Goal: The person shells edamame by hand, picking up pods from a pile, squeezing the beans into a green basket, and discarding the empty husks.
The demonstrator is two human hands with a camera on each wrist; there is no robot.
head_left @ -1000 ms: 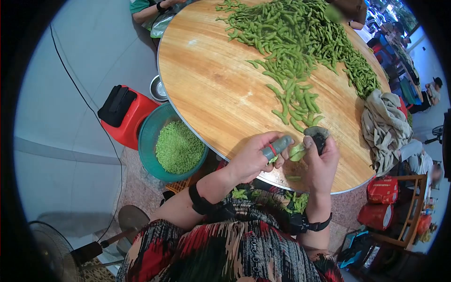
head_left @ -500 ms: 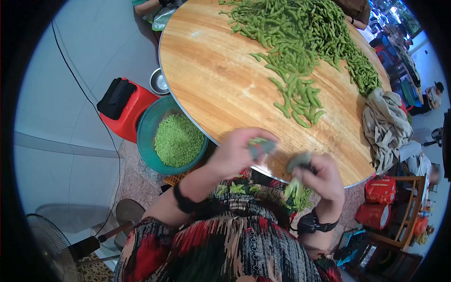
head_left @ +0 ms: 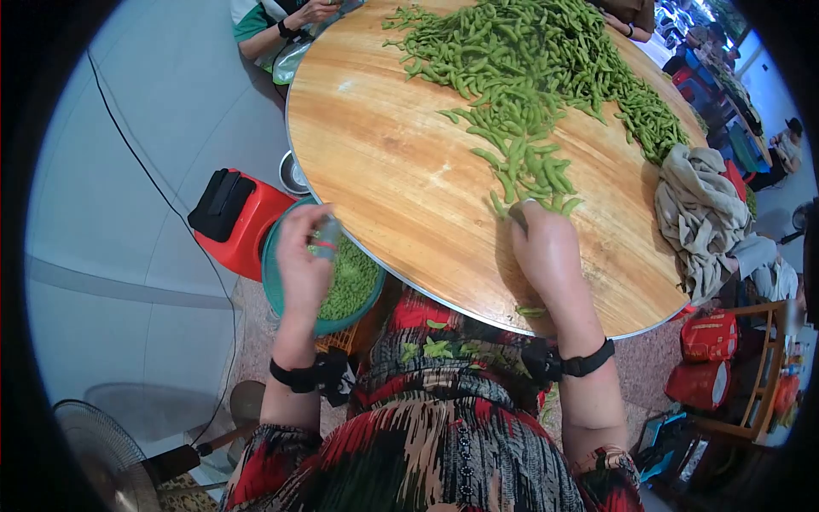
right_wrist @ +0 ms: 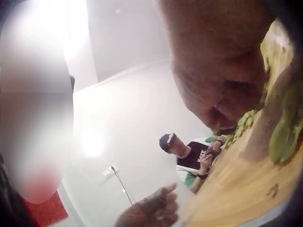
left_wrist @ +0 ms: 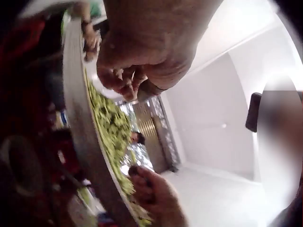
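My left hand (head_left: 305,264) is over the teal basin (head_left: 271,282), which holds shelled green soybeans (head_left: 351,286). A grey finger cover with a red band (head_left: 327,237) is on its thumb. Its fingers are loosely bent, blurred in the head view, and nothing shows in them. My right hand (head_left: 546,247) reaches knuckles-up to the near end of the green soybean pods (head_left: 533,162). Its fingertips are down among the closest pods and mostly hidden, so I cannot tell whether they hold one. A single pod (head_left: 531,312) lies near the table's front edge.
The round wooden table (head_left: 384,171) bears a big pod heap at its far side. A crumpled cloth (head_left: 704,213) lies at its right edge. Beside the basin are a red container (head_left: 243,226) and a metal bowl (head_left: 293,173). A fan (head_left: 107,452) stands lower left. Other people sit around.
Both hands were together at the table's front edge. The left has swung left to above the basin; the right has gone forward to the pods, and the opened pod it held is out of sight.
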